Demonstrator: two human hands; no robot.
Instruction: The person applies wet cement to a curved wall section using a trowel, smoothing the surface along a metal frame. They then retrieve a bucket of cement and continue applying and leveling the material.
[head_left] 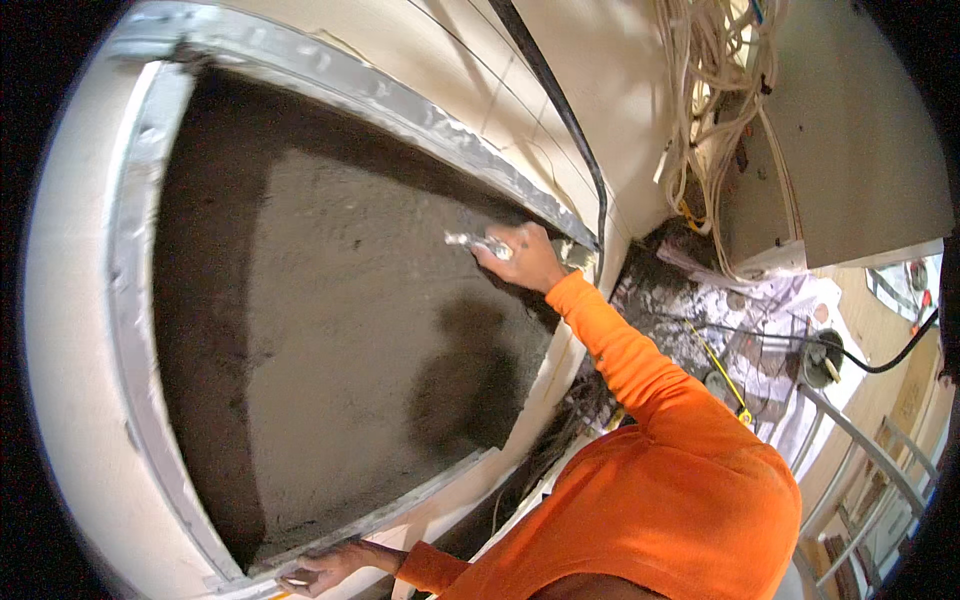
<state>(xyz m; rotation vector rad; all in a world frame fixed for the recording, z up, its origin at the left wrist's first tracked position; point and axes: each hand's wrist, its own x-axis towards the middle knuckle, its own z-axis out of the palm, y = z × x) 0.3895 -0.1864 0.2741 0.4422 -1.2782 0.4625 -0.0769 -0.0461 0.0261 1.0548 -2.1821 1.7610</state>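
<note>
My right hand [522, 257] is closed around the pale, mortar-smeared handle of a trowel [480, 243]. It is near the upper right edge of a recessed panel of wet grey mortar [340, 300]. The trowel's blade is hard to make out against the mortar. At the lower left, my left hand [330, 568] rests by the metal edge strip [400, 510] below the panel, its fingers stretched along the edge. A metal frame [130, 260] borders the recess on its left and upper sides. A dark shadow lies across the mortar's lower right.
A black cable [555, 90] runs down the wall beside the recess. Bundled white cables [705, 110] hang at the upper right. Below them lies a dirt-covered sheet [790, 300] with a bucket [822, 358] and a yellow tape measure [743, 415]. A metal ladder [870, 450] stands at the right.
</note>
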